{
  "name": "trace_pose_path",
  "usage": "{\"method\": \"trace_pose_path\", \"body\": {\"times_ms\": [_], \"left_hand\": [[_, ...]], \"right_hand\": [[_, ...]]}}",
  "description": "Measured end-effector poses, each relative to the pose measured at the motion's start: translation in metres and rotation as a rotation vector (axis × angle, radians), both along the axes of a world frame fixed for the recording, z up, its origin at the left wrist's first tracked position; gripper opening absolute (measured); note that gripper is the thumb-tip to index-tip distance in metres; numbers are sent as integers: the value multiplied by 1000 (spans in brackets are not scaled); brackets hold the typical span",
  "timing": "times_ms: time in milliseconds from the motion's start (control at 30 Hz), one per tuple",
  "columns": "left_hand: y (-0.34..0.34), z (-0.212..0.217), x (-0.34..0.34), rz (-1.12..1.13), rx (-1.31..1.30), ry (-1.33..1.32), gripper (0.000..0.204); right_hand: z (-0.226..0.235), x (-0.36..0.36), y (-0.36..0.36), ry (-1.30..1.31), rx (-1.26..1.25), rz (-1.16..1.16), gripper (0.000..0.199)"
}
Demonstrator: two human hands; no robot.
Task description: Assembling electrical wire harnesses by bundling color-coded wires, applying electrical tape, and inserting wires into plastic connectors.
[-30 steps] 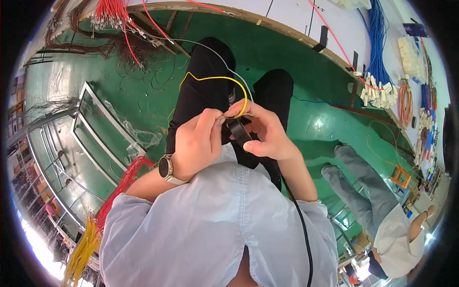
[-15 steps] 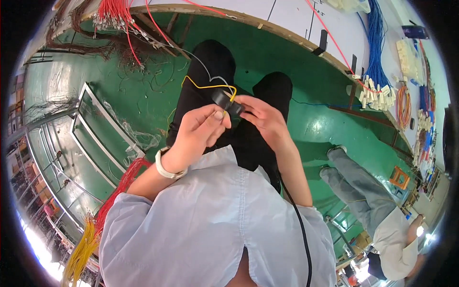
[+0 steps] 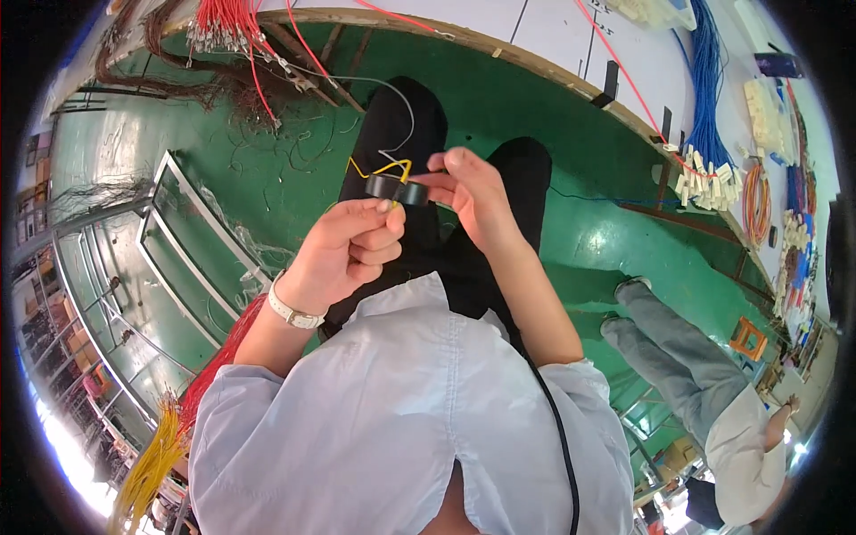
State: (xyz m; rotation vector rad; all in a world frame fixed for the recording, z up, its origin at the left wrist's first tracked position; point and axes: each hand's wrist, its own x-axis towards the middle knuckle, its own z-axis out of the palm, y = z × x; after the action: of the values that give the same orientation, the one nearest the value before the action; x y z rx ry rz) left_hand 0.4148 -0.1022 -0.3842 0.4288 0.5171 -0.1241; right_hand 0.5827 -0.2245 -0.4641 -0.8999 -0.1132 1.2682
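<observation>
My left hand is closed, with thumb and forefinger pinching the end of a yellow wire just under a small black round part. The wire bends over the part's upper side. Whether it runs through a hole there, I cannot tell. My right hand is beside the part's right side, fingers stretched and apart; its lower fingertips are close to the part, and contact is unclear. A thin grey wire hangs down from the table to just above the black part.
Ahead is a white-topped table with red wires and blue wires ending in white connectors. Metal frames stand on the left. Red wires and yellow wires hang at lower left. Another person is at right.
The black part and my left hand have shifted left, and the part has turned. My right hand has come away from it, its fingers spreading and lifting.
</observation>
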Motion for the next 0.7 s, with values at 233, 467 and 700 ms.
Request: {"method": "trace_pose_path", "body": {"times_ms": [233,467,700], "left_hand": [[3,-3,1,-55,-489,-13,15],[7,13,-3,29,-254,68,17],[-22,7,3,84,1674,220,4]], "right_hand": [[-17,-14,33,159,691,416,116],[14,13,34,-236,582,509,84],[57,8,11,-434,180,419,117]]}}
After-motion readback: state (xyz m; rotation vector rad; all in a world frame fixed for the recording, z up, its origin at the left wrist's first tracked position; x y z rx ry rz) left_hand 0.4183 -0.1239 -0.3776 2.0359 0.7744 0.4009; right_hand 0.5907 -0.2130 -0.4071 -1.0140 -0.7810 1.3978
